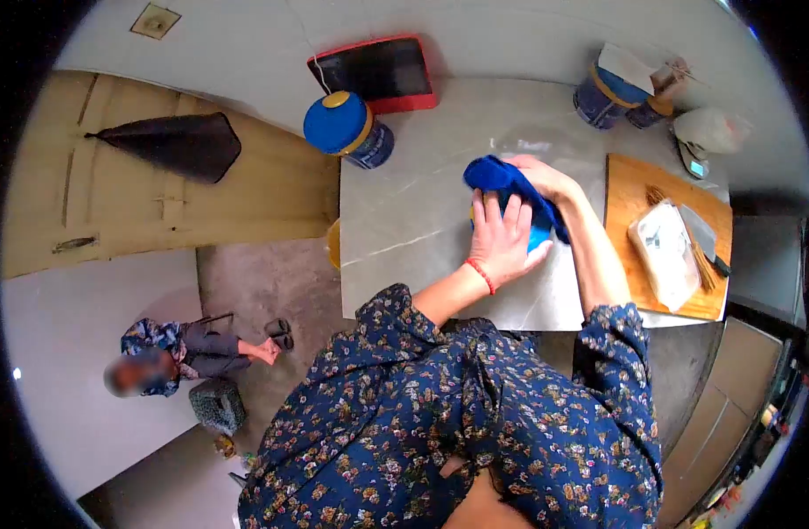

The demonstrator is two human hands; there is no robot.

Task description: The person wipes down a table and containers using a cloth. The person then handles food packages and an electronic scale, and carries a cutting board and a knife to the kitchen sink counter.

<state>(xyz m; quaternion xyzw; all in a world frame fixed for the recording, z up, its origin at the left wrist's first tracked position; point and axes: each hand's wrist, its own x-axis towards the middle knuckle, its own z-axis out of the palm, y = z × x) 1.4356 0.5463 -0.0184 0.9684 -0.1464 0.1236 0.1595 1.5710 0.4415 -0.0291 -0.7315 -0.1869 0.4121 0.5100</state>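
The left hand [503,240] reached forward, palm down, fingers slightly spread against a rounded, bright-blue container [538,233] and dark-blue soft cloth [487,173] over the grey marbled surface [404,220]. The right hand [550,181] arched across the cloth's far side; I couldn't tell how its hidden fingers gripped.

Between the left hand [501,242] and right hand [545,179], soft-looking matt cloth [500,176]. Beneath them, a smooth, faintly glossy table [413,264]. To their right, a wooden board [620,207] and shiny plastic box [667,257].
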